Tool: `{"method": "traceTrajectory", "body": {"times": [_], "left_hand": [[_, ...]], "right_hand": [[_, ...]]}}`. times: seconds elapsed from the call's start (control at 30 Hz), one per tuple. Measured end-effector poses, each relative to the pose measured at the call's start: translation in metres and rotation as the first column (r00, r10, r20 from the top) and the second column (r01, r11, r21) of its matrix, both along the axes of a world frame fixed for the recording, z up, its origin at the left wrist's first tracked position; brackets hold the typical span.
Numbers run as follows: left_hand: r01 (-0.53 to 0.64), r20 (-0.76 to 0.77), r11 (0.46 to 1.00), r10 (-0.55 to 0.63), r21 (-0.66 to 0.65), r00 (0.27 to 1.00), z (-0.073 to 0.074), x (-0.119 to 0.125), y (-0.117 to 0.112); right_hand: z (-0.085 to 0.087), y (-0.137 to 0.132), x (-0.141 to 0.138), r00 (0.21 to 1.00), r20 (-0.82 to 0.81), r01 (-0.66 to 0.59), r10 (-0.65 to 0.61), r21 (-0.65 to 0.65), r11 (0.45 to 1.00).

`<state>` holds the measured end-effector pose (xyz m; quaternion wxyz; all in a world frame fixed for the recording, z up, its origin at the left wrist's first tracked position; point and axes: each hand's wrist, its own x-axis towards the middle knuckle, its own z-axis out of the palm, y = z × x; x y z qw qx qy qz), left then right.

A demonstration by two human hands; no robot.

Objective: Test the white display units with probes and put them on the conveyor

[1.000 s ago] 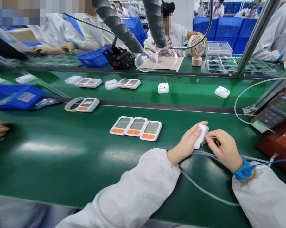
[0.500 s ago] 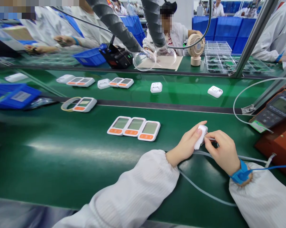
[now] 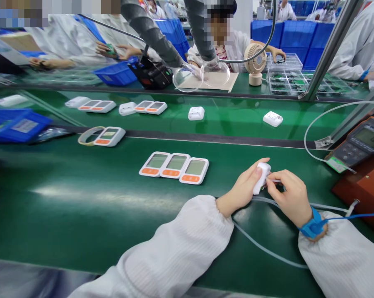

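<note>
My left hand is closed around a white plastic device, tilted up on its edge, with the thumb across it. Its far face is hidden. My right hand pinches the end of a thin grey tube against the device's right side; the fingers hide where the two meet. A blue wrist strap with a cord circles my right wrist. Left of my hands lie several white monitors with grey screens and orange button panels, side by side and face up.
At right stands a meter on an orange-brown box. Grey tubing crosses the bench. Beyond a dark rail, white devices lie on a green belt. A tape roll touches another monitor. Co-workers sit opposite.
The white devices on the far green belt have shifted left. A co-worker's hand has moved onto the clear trays. My hands hold nearly the same pose on the device.
</note>
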<state>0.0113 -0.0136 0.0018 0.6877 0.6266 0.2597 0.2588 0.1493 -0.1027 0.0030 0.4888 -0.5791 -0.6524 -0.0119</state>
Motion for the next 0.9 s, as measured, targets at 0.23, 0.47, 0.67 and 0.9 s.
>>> {"method": "traceTrajectory", "body": {"times": [0.23,0.47,0.67,0.9], "left_hand": [[0.008,-0.027,0.999,-0.007,0.041,1.000,0.000,-0.001,-0.001],[-0.004,-0.066,0.993,0.011,0.117,0.998,-0.001,0.000,-0.002],[0.002,0.051,1.000,-0.001,-0.018,0.999,-0.005,0.000,-0.003],[-0.217,0.152,0.942,0.261,-0.257,0.953,-0.012,0.006,0.006]], "right_hand": [[-0.001,0.001,0.001,1.000,-0.012,-0.029,0.028,-0.006,1.000],[-0.002,0.000,0.000,1.000,-0.004,-0.015,0.015,0.000,1.000],[0.003,0.002,0.003,0.997,0.075,0.002,-0.003,0.013,1.000],[-0.002,-0.005,0.005,1.000,0.022,-0.013,0.013,0.013,1.000]]}}
